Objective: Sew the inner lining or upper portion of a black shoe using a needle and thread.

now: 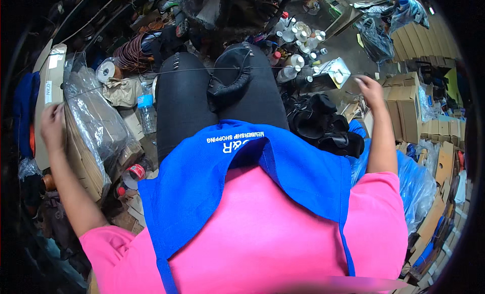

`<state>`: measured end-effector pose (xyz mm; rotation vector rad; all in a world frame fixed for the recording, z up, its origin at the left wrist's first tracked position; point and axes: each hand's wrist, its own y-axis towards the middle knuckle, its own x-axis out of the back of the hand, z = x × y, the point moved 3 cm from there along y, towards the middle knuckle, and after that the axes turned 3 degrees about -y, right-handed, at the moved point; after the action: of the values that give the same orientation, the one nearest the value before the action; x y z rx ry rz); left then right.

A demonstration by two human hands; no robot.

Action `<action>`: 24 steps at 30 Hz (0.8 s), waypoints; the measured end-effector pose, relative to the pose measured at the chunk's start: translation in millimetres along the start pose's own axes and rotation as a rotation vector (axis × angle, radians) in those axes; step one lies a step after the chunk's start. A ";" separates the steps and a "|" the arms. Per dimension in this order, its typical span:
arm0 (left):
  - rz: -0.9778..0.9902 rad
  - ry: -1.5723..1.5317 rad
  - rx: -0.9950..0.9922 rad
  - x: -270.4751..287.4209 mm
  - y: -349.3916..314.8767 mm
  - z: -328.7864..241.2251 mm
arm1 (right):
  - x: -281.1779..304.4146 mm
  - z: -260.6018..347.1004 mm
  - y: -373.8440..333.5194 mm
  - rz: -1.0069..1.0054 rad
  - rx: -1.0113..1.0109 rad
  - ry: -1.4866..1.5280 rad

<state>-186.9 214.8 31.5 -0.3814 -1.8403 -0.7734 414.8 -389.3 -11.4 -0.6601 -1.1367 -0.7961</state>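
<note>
A black shoe point(230, 74) rests on my lap between my thighs, its opening and rim towards me. From it a thin dark thread point(194, 69) stretches nearly straight out to both sides. My left hand point(52, 124) is far out to the left with curled fingers, at the thread's left end, beside a long cardboard piece. Out to the right, my right hand point(371, 91) pinches the other side of the thread, its thumb and forefinger together. Both arms are spread wide, away from the shoe.
Several bottles point(290, 71) and a metal can point(333, 72) stand ahead on the right. Black shoes point(318, 122) are piled beside my right thigh. Cardboard boxes point(404, 104) lie further right. A water bottle point(146, 109) and plastic-wrapped cardboard point(96, 117) are on the left.
</note>
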 end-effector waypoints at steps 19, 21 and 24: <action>0.600 -0.685 -0.492 -139.7 7.4 -369.8 | -67.9 281.9 3.4 0.310 0.639 0.337; 0.898 -0.786 -0.316 -154.3 9.5 -364.9 | -72.8 279.8 6.6 0.328 0.693 0.403; 0.980 -0.861 -0.294 -166.0 9.1 -358.3 | -80.6 275.3 8.7 0.387 0.712 0.412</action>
<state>137.5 -1.3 -32.7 -1.8578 -1.9179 -0.1529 260.6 -147.3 -8.1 -0.0933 -0.7958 -0.1476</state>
